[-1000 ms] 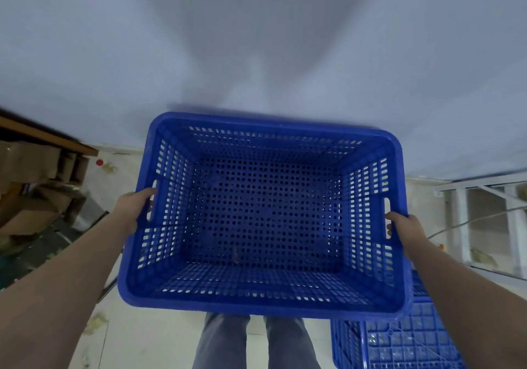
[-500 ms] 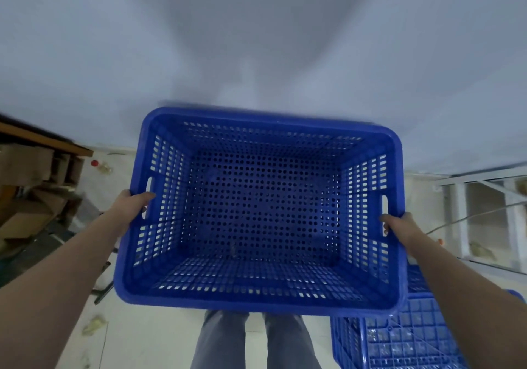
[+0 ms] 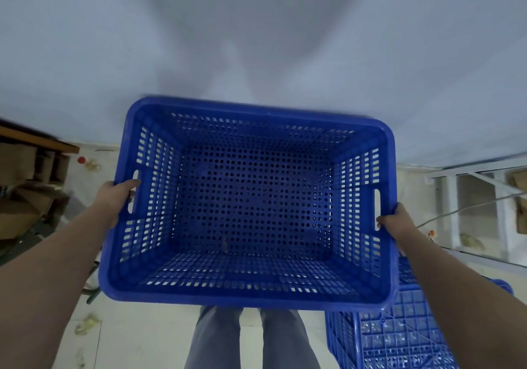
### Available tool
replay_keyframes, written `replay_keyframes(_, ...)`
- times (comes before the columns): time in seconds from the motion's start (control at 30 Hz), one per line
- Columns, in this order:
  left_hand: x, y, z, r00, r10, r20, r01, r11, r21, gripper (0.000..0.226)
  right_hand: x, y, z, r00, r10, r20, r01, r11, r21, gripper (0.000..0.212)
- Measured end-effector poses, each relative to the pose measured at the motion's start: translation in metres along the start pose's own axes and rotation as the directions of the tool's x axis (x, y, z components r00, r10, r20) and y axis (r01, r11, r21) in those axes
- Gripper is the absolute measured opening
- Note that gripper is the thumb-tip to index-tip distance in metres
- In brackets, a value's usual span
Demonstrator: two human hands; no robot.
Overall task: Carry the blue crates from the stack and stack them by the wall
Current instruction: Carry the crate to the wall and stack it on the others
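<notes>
A blue perforated plastic crate [image 3: 251, 206] hangs in the air in front of me, open side up and empty, its far rim close to the pale wall [image 3: 256, 40]. My left hand [image 3: 114, 200] grips the handle slot on its left side. My right hand [image 3: 395, 221] grips the slot on its right side. Another blue crate [image 3: 399, 337] stands on the floor at the lower right, partly hidden under the carried crate and my right forearm.
Cardboard boxes under a wooden shelf [image 3: 31, 186] fill the left side. A white metal rack [image 3: 479, 206] with a cable stands at the right. My legs [image 3: 251, 340] are on the light tiled floor [image 3: 137, 337], with scraps of litter on the left.
The crate has drifted slightly left and a little lower in view, still held by both hands. The crate on the floor shows more at the lower right.
</notes>
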State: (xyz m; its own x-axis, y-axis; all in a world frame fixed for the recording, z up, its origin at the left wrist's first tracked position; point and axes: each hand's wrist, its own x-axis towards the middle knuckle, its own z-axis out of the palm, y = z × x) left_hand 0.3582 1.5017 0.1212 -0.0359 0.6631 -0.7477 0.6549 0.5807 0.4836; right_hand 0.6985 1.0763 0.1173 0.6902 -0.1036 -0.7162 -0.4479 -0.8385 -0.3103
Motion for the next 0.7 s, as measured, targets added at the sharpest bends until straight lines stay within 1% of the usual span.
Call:
replay_keyframes(0.07, 0.001, -0.004, -0.002, 1.000, 0.001, -0.005, 0.000, 1.000, 0.016, 0.035, 0.002, 0.000, 0.002, 1.000, -0.007, -0.010, 0.007, 1.000, 0.014, 0.028)
replay_keyframes(0.17, 0.000, -0.009, -0.005, 0.999, -0.024, 0.027, 0.023, 1.000, 0.012, 0.045, 0.006, -0.002, 0.001, 1.000, -0.009, -0.020, 0.009, 1.000, 0.010, 0.029)
replay_keyframes(0.23, 0.001, -0.010, -0.004, 0.999, -0.039, 0.031, 0.039, 0.999, -0.016, 0.047, 0.011, -0.007, -0.001, 1.000, -0.025, -0.016, 0.025, 1.000, -0.001, 0.031)
replay_keyframes(0.3, 0.003, -0.011, -0.002, 1.000, -0.029, 0.004, 0.029, 0.999, -0.045, 0.046, 0.014, -0.009, -0.001, 1.000, -0.027, -0.014, 0.026, 1.000, -0.016, 0.033)
replay_keyframes(0.4, 0.004, -0.014, 0.001, 0.999, -0.009, -0.032, 0.007, 0.997, -0.071, 0.046, 0.010, -0.008, -0.001, 1.000, -0.007, -0.013, 0.006, 0.997, -0.075, 0.043)
replay_keyframes(0.53, 0.010, -0.017, -0.001, 0.998, 0.006, -0.057, -0.011, 0.996, -0.085, 0.044, 0.011, -0.006, 0.000, 1.000, -0.007, -0.008, 0.006, 0.994, -0.108, 0.043)
replay_keyframes(0.63, 0.004, -0.014, 0.005, 0.997, 0.034, -0.063, -0.035, 0.999, -0.015, 0.042, 0.010, -0.004, 0.001, 0.999, -0.043, -0.009, 0.041, 0.992, -0.119, 0.051)
replay_keyframes(0.7, -0.006, -0.016, 0.007, 0.991, 0.109, -0.076, -0.104, 0.992, 0.071, 0.041, 0.004, -0.004, 0.004, 0.996, -0.079, -0.044, 0.073, 0.988, -0.139, 0.056)
